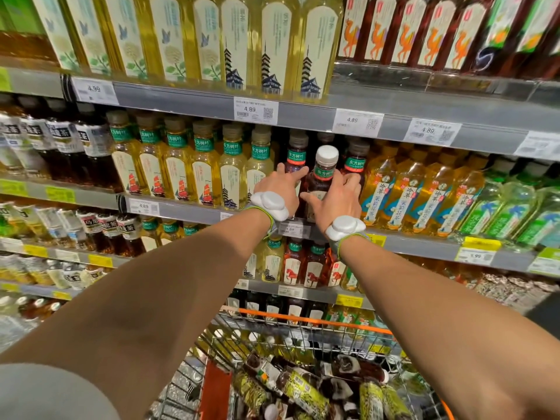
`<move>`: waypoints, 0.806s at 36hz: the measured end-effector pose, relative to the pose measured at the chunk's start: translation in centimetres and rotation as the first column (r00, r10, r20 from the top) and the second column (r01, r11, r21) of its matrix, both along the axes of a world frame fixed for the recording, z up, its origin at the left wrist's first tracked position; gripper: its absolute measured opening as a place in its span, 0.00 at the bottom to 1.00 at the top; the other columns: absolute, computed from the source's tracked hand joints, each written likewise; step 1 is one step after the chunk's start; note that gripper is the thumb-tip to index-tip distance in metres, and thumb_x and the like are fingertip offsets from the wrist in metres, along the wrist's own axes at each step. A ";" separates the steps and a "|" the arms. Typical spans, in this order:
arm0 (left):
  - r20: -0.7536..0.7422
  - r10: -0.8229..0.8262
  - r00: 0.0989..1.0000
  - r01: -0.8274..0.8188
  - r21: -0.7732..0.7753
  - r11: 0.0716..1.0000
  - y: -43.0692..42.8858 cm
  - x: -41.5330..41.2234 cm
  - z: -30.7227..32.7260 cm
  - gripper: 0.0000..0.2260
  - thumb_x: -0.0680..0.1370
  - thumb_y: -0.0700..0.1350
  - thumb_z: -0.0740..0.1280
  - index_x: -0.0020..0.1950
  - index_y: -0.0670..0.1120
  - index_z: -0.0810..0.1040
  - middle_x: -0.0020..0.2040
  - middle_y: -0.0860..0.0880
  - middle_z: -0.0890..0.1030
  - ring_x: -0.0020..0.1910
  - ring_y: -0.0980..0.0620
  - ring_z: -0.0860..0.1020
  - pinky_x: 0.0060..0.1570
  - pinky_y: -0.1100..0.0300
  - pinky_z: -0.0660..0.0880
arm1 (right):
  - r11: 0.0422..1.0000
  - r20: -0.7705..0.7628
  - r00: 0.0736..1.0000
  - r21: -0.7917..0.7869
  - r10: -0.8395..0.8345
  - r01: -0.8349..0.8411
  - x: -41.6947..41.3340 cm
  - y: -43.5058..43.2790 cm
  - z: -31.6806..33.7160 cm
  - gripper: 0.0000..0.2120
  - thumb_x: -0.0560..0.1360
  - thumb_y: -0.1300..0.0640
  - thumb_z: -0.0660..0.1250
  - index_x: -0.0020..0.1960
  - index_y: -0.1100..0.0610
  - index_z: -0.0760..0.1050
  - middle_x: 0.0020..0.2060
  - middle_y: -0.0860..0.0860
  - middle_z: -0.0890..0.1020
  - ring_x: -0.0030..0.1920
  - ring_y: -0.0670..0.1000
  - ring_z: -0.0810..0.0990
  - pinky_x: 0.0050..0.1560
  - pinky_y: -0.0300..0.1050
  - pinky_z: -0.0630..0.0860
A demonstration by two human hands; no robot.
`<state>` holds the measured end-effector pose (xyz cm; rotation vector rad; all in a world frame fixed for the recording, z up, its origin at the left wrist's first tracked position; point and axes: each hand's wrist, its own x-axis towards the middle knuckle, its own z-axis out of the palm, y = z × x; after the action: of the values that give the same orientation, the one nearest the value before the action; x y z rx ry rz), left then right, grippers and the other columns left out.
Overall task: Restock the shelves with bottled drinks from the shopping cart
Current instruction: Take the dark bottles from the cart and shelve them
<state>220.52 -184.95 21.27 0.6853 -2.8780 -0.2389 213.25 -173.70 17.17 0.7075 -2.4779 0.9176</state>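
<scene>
From the head view, the part I most want to check is covered: the right grip [336, 198] and the left grip [277, 189] sit in front of the lower half of the dark tea bottle [321, 177], so its base is hidden and I cannot tell whether it rests on the shelf [424, 242] or hangs just above it. The right grip is wrapped round the bottle, thumb across the front and fingers curling in from the right side. The left grip lies relaxed, with its forefinger stretched straight toward the bottle's shoulder; its other fingers are out of sight behind the hand, and I cannot tell whether the fingertip touches this bottle or the one behind it. What shows of the bottle is a white cap, a green neck band with white characters over a red stripe, and dark reddish-brown liquid; its main label is mostly blocked. It stands upright at the shelf's front edge, between two similar dark bottles with darker caps, with pale yellow tea bottles [206, 174] to the left. A white wrist pod [269, 204] partly hides the price tag [292, 230] below. Low in frame, the shopping cart [303, 320] holds blurred bottles [306, 392] lying down.
</scene>
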 end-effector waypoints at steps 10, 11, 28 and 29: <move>-0.003 0.012 1.000 -0.012 0.027 1.000 -0.1 -0.4 -0.3 0.35 0.77 0.41 0.63 0.79 0.65 0.55 0.79 0.44 0.59 0.68 0.40 0.73 0.51 0.52 0.73 | 1.000 0.039 0.999 -0.007 -0.020 0.020 -0.5 -0.1 1.1 0.21 0.81 0.46 0.63 0.67 0.59 0.71 0.64 0.60 0.70 0.57 0.64 0.77 0.51 0.55 0.74; -0.002 0.011 1.000 -0.011 0.029 1.000 -0.2 -0.5 -0.2 0.35 0.77 0.41 0.63 0.79 0.65 0.55 0.78 0.44 0.59 0.67 0.40 0.73 0.50 0.53 0.72 | 1.000 0.037 0.999 0.012 -0.023 0.022 -0.3 -0.2 1.2 0.19 0.82 0.48 0.62 0.66 0.60 0.71 0.63 0.61 0.70 0.56 0.64 0.77 0.51 0.55 0.74; -0.064 0.040 0.997 -0.034 0.091 0.995 2.4 0.6 0.4 0.33 0.78 0.40 0.61 0.81 0.60 0.55 0.81 0.40 0.49 0.70 0.35 0.71 0.66 0.47 0.72 | 0.983 0.261 0.962 0.138 0.078 -0.118 1.8 2.5 0.6 0.19 0.80 0.58 0.59 0.70 0.50 0.71 0.58 0.58 0.82 0.56 0.64 0.80 0.49 0.51 0.76; -0.087 0.033 0.996 -0.024 0.103 0.994 2.5 0.7 0.1 0.33 0.78 0.39 0.61 0.81 0.59 0.57 0.81 0.40 0.48 0.69 0.35 0.72 0.66 0.48 0.72 | 0.983 0.286 0.955 0.138 0.080 -0.124 1.8 2.5 0.5 0.20 0.79 0.59 0.59 0.71 0.52 0.70 0.58 0.59 0.82 0.56 0.64 0.80 0.50 0.52 0.76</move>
<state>221.22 -182.50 21.35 0.7133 -2.7858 -0.4036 215.05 -171.21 17.71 0.8128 -2.8092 0.9251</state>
